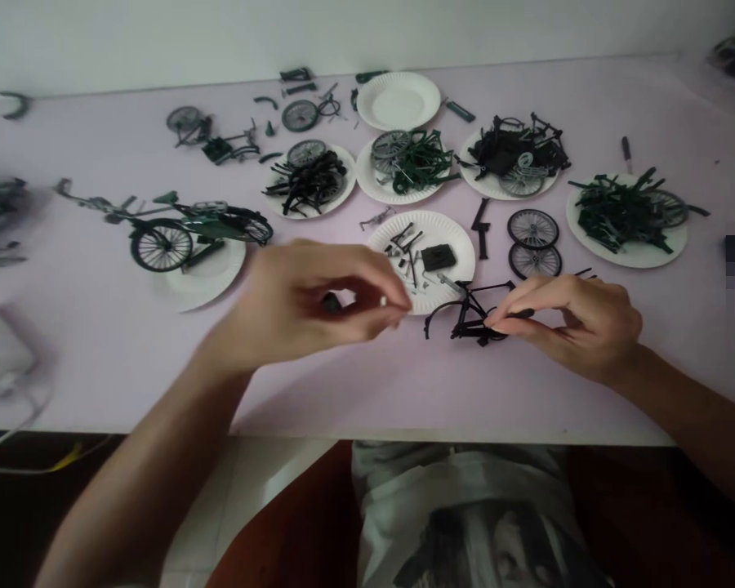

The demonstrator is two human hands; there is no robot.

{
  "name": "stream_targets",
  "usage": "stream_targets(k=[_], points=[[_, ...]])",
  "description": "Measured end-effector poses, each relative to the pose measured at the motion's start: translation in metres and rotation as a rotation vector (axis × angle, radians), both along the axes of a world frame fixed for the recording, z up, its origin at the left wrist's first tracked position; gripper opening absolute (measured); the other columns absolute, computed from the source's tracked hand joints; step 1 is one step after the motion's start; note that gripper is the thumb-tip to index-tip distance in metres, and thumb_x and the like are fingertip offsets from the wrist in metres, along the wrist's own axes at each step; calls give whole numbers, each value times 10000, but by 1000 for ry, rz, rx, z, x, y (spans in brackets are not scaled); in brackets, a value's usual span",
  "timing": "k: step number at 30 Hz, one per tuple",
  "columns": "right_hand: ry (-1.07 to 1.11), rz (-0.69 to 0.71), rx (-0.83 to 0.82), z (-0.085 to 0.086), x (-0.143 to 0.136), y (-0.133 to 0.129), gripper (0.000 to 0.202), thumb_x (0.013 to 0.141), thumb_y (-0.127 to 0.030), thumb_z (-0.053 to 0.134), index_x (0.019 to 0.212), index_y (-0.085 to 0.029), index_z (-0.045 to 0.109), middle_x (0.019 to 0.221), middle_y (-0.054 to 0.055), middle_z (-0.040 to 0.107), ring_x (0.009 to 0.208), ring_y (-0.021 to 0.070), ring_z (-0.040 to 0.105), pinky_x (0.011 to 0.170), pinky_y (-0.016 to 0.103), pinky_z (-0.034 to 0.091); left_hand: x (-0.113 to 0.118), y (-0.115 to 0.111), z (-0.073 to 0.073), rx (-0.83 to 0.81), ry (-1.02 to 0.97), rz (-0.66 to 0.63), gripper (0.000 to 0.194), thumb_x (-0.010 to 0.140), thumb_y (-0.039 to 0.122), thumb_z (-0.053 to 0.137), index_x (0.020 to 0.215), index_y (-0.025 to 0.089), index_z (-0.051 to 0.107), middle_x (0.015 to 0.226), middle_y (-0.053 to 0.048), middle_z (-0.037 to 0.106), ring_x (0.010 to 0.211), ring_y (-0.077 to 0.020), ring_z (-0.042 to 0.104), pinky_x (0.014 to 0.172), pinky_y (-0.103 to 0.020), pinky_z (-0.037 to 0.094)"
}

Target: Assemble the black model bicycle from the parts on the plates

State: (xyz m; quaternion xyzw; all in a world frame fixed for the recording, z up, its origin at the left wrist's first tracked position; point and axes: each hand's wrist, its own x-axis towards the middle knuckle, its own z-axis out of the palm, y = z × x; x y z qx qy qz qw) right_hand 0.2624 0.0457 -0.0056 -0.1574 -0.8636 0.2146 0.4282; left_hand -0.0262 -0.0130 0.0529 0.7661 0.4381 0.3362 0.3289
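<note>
My left hand [336,294] is raised in front of the middle plate, thumb and fingertips pinched together. Something small and pale shows at the fingertips, too small and blurred to name. My right hand [576,327] is closed in a pinch on a small dark part [520,314], its kind unclear. Its fingertips overlap a black model bicycle frame [469,314] without wheels, whose right part the hand hides. Behind lies a paper plate [459,237] with small dark parts and a black flat piece [438,257]. Two spoked wheels [532,229] lie above my right hand.
Several paper plates [398,102] stand farther back, most heaped with dark parts. An assembled green model bicycle [202,224] is on a plate at left. A screwdriver [626,151] lies at the back right. A white device [0,351] with a cable sits at the left edge.
</note>
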Motion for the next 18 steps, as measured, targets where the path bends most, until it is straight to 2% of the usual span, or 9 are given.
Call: stream_targets(k=[3, 5, 7, 12, 18], points=[[9, -9, -54, -1, -1, 0, 203, 863, -138, 810, 982, -189, 653, 814, 34, 795, 731, 177, 792, 592, 238, 637, 10, 27, -20, -109, -73, -78, 79, 918, 203, 655, 853, 158, 659, 768, -9, 681, 594, -67, 580, 526, -164, 458], [7, -19, -82, 0, -2, 0, 199, 866, -131, 805, 978, -187, 650, 812, 39, 795, 734, 182, 792, 597, 247, 638, 16, 37, -34, -110, -139, -127, 72, 932, 189, 616, 872, 151, 626, 783, -11, 650, 591, -63, 577, 516, -154, 451], [4, -30, -87, 2, -2, 1, 198, 868, -132, 804, 971, -189, 644, 795, 37, 794, 716, 182, 788, 588, 251, 636, 18, 37, -44, -137, -118, -154, 77, 969, 207, 594, 914, 154, 606, 787, -9, 627, 616, -72, 582, 543, -164, 473], [-61, -72, -38, 10, -3, 1, 156, 903, -137, 768, 940, -211, 636, 780, 19, 806, 634, 128, 757, 563, 197, 622, 11, 26, -52, -178, -198, -157, 115, 1007, 250, 634, 948, 151, 628, 889, -36, 656, 610, -54, 568, 559, -161, 487], [-127, -91, -47, 15, -3, 0, 100, 940, -165, 730, 915, -206, 642, 773, 35, 814, 634, 122, 756, 575, 178, 619, 12, 25, -57, -257, -350, -144, 154, 985, 280, 691, 934, 138, 665, 842, -47, 664, 560, -54, 548, 491, -156, 466]])
